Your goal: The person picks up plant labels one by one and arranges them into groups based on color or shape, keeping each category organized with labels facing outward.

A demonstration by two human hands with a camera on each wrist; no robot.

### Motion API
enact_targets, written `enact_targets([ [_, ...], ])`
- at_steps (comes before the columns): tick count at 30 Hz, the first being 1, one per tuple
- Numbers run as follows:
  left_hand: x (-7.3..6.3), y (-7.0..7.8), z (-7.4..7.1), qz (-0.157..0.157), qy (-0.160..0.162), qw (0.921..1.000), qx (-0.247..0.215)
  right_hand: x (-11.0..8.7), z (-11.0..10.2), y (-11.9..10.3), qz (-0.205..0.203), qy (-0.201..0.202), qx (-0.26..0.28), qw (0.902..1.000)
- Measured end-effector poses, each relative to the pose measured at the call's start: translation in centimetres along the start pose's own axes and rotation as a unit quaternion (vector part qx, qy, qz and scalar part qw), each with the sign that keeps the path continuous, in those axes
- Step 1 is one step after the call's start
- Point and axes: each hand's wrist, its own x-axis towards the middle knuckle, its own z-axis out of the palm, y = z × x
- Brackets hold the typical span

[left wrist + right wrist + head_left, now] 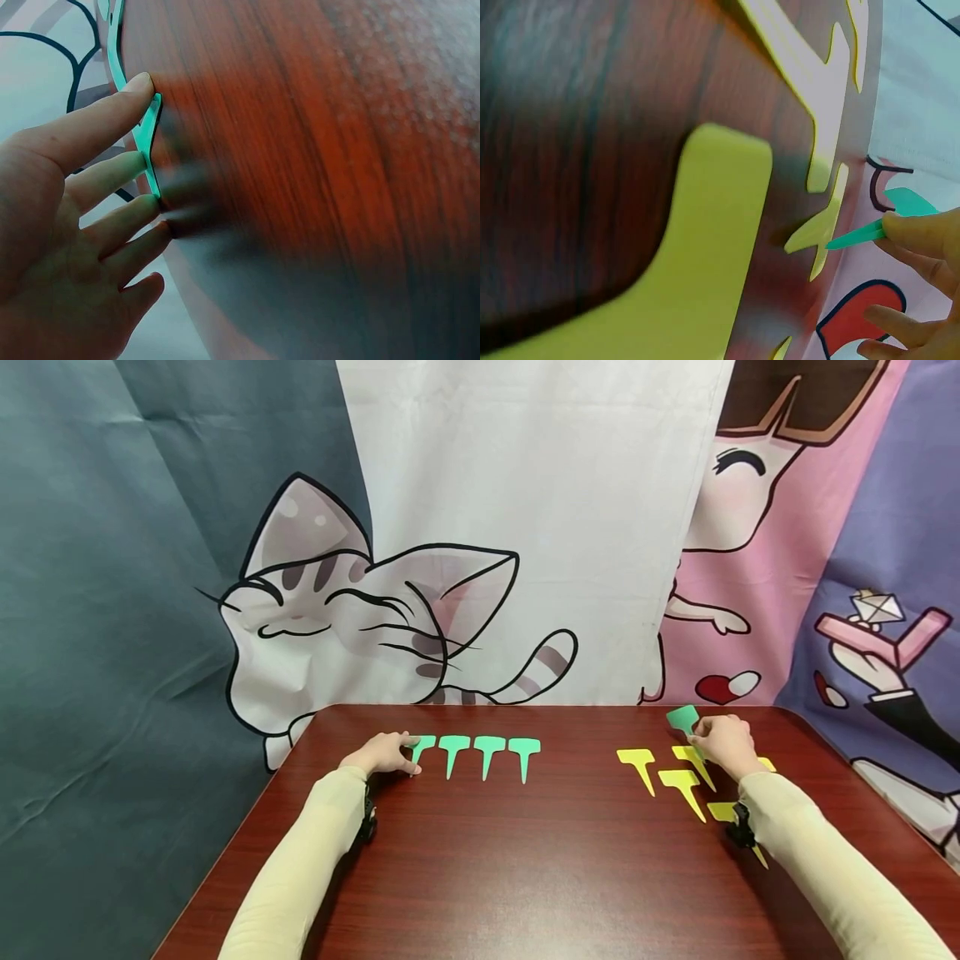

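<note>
My right hand (726, 743) pinches a green T-shaped plant label (682, 718) between thumb and fingers, its wide head raised above the table. In the right wrist view this green label (859, 235) points its tip toward a yellow label (821, 229). My left hand (382, 753) is at the left end of a row of green labels, its fingers spread and fairly straight. Its thumb and fingertips touch the leftmost green label (147, 142), which lies on the table. The other green labels (489, 743) lie beside it, heads toward the back.
Several yellow T-shaped labels (636, 757) lie below and around my right hand, some partly hidden by the hand and forearm. The dark red wooden table (525, 860) ends at the back against a cartoon-printed curtain (540, 485).
</note>
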Motion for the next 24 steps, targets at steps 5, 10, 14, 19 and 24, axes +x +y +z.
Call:
enact_targets([
  [5, 0.0, -0.1, -0.1, 0.002, 0.004, 1.0, -0.001, 0.0, 0.0, -0.8, -0.053, 0.029, 0.001, 0.9982],
  [10, 0.1, -0.1, 0.0, 0.003, 0.005, 1.0, -0.002, 0.0, 0.2, -1.6, -0.079, 0.062, 0.012, 0.9949],
  [14, 0.1, 0.0, 0.0, 0.002, 0.006, 1.0, 0.001, 0.1, 0.3, -2.2, -0.093, 0.075, 0.024, 0.9926],
  [19, 0.2, -0.1, 0.0, 0.003, 0.007, 1.0, 0.001, -0.1, 0.4, -3.2, -0.104, 0.075, 0.041, 0.9909],
  [24, 0.3, -0.2, 0.1, 0.003, 0.006, 1.0, 0.005, -0.2, 0.6, -4.1, -0.081, 0.05, 0.047, 0.9943],
])
